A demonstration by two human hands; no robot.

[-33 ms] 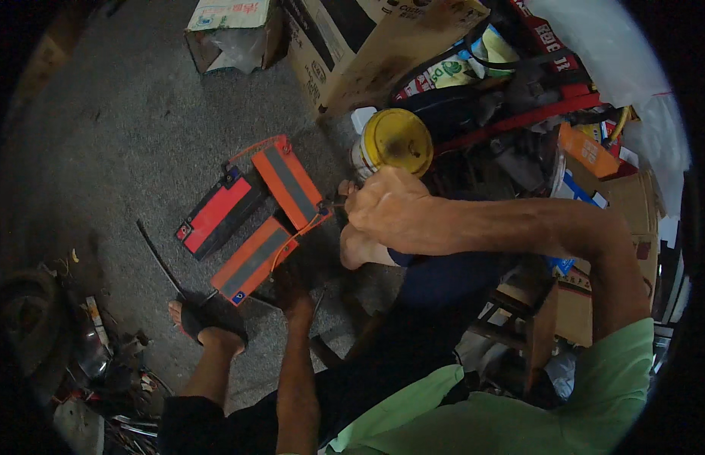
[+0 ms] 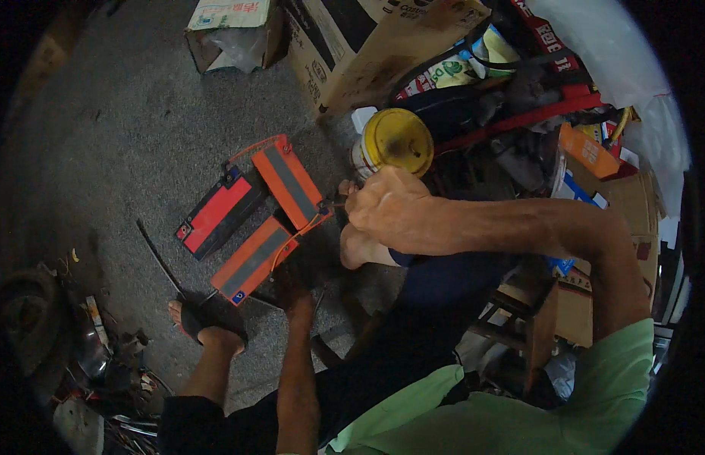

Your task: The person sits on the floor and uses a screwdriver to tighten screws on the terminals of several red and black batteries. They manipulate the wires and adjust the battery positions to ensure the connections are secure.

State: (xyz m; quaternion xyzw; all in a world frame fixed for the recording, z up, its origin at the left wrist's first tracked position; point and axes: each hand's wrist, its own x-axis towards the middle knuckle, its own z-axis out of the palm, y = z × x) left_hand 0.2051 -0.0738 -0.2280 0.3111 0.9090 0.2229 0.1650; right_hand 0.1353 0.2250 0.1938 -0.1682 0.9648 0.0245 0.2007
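R hand (image 2: 394,208) is fisted on a small tool at the corner of the orange battery (image 2: 289,180) on the floor, L hand (image 2: 292,292) grip can't tell w/ shadow; a slip could likely bridge terminals, spark.

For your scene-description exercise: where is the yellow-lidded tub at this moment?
In the head view the yellow-lidded tub stands on the floor right of centre, just beyond the right hand, with the orange-topped batteries to its left.

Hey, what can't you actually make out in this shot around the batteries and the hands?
- Left hand, head view: lost in shadow beside the lower orange battery; grip unclear.
- Tool tip under the right hand: too small, covered by the fist.
- Yellow-lidded can: body hidden by its lid.
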